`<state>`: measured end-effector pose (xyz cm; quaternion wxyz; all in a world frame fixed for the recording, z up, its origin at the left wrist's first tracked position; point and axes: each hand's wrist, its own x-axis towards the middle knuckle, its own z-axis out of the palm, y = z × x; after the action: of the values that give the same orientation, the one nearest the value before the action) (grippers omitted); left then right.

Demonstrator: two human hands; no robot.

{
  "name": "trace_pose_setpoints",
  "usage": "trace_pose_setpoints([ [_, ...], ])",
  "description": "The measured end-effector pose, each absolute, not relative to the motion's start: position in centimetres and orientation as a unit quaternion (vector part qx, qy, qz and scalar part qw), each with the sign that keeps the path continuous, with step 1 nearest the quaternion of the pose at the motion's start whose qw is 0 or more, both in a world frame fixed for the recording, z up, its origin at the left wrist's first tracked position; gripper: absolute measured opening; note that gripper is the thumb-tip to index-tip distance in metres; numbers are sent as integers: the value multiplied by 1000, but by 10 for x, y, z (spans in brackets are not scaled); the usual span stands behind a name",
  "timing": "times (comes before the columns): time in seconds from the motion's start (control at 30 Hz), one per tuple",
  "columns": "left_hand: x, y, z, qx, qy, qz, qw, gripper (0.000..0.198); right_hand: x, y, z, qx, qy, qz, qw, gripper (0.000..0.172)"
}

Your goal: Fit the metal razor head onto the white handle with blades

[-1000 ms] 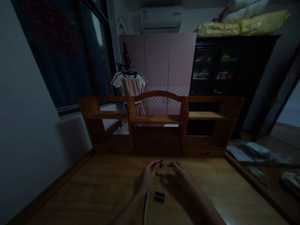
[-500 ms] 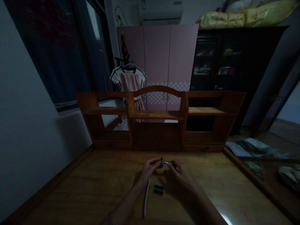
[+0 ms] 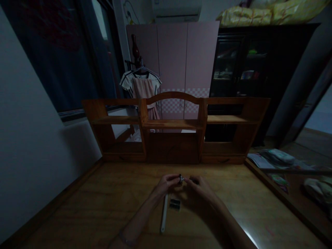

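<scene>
My left hand (image 3: 166,185) is closed, pinching a small dark and silver piece (image 3: 181,179) between thumb and fingertips just above the table. My right hand (image 3: 198,186) is closed too, its fingertips close to that piece. A short bit of thin metal rod (image 3: 183,179) shows between the hands; its other end is hidden by my right fingers. Below my left wrist a flat white strip (image 3: 164,214) with a hole near its lower end shows; whether it joins the held piece I cannot tell. Beside it, two small dark pieces (image 3: 175,204) lie side by side on the wooden table (image 3: 116,200).
A low wooden shelf unit (image 3: 172,125) stands along the table's far edge. A white wall (image 3: 33,138) borders the left. Papers and bags (image 3: 275,159) lie beyond the raised right edge. Behind stand a pink wardrobe (image 3: 172,58) and a dark cabinet (image 3: 280,76).
My hands have come closer together, and less of the metal rod shows between them. The white strip has turned from its narrow edge to its flat side. The view has shifted slightly.
</scene>
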<state>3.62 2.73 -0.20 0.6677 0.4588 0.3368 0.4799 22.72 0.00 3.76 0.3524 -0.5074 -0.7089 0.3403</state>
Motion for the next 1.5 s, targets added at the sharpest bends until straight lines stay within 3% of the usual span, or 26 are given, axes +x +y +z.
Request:
trace_pose_setpoints([
  [0.87, 38, 29, -5, 478, 338, 474, 658, 48, 232, 12, 23, -497, -684, 362, 393, 50],
  [1.0, 31, 33, 1, 518, 420, 473, 576, 44, 238, 18, 25, -495, -674, 340, 431, 52],
  [1.1, 22, 25, 19, 620, 458, 442, 458, 28, 245, 23, 25, -511, -643, 330, 466, 55],
  [1.3, 16, 2, 44, 817, 438, 261, 270, 13, 250, 27, 18, -513, -616, 347, 488, 57],
  [1.5, 24, 8, 35, 878, 379, 220, 194, 13, 248, 20, 21, -500, -622, 352, 489, 56],
])
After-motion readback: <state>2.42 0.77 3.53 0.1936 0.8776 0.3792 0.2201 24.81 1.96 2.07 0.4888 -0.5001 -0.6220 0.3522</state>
